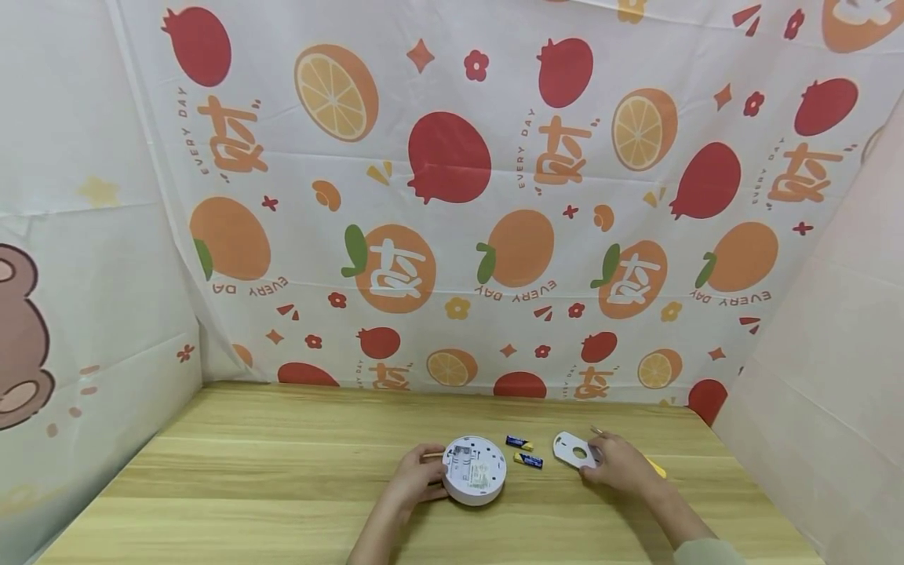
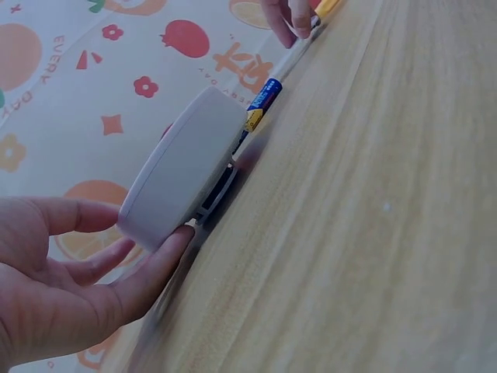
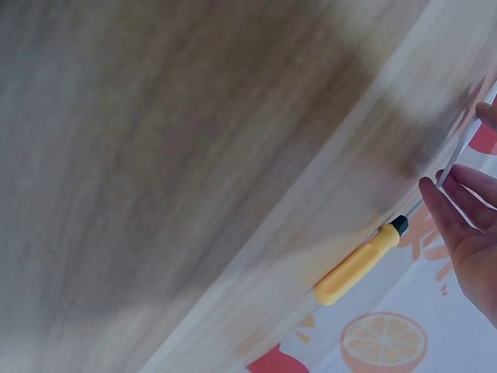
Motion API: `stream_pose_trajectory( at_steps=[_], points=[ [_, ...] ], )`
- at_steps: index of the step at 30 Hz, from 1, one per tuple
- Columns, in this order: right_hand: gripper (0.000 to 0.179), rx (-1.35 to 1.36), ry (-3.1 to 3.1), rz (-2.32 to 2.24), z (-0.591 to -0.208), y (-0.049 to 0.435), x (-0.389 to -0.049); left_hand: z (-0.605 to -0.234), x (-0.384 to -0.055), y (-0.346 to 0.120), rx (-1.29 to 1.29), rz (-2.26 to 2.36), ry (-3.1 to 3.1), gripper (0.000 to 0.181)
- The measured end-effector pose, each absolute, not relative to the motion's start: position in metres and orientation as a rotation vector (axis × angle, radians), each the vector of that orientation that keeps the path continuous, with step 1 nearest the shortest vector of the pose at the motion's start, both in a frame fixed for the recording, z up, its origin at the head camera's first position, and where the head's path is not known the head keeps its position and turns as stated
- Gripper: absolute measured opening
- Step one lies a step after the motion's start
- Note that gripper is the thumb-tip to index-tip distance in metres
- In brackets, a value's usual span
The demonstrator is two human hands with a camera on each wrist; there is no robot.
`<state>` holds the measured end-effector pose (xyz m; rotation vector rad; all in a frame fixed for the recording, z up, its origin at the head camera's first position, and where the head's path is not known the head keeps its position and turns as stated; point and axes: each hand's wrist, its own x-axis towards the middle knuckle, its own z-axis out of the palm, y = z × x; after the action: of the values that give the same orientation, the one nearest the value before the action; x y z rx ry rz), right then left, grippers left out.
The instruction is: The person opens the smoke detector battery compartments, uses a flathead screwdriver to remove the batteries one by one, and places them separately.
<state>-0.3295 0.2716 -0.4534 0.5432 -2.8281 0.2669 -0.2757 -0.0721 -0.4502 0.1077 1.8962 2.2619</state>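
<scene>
My left hand (image 1: 417, 475) grips the rim of a round white smoke detector (image 1: 487, 463), fingers at its far side and thumb at the near side. The face turned up shows a battery bay and a printed label. In the left wrist view the smooth side wall of the detector (image 2: 182, 175) shows close to the tabletop. To the right, my right hand (image 1: 620, 464) holds a flat white mounting plate (image 1: 565, 449) by its edges. This plate has a round hole, and the hand hides its right part.
Two blue-and-yellow batteries, a far battery (image 1: 519, 442) and a near battery (image 1: 528, 460), lie between detector and plate. A screwdriver with a yellow handle (image 3: 357, 268) lies beyond the right hand. A fruit-print cloth (image 1: 452, 259) hangs behind the wooden table (image 1: 282, 486).
</scene>
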Motion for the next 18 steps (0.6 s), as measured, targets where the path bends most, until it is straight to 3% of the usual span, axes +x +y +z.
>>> stream_pose_trajectory(
  at_steps=[18],
  points=[
    [0.049, 0.598, -2.787, 0.281, -0.438, 0.258, -0.321, -0.452, -0.277, -0.072, 0.117, 2.25, 1.913, 0.041]
  ],
)
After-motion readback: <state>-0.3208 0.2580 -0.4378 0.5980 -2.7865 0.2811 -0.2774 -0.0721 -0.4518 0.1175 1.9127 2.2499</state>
